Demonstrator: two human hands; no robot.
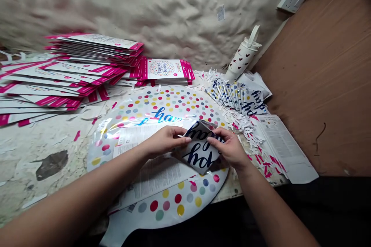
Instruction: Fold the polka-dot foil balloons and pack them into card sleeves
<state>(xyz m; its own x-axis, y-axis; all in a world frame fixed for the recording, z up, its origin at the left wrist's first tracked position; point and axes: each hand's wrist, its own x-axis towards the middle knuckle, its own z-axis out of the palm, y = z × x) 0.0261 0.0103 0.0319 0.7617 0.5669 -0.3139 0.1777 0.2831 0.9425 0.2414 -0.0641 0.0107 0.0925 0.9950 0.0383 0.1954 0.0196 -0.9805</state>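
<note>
Foil, thin and slippery: your left hand (165,141) and right hand (228,147) pinch the folded white navy-lettered foil balloon (197,150) along its top fold; keep to those creased edges.

Left hand (164,141): bare, fingernails short
Right hand (228,147): bare, fingernails short
Forearms (75,189): bare to frame edge
</note>
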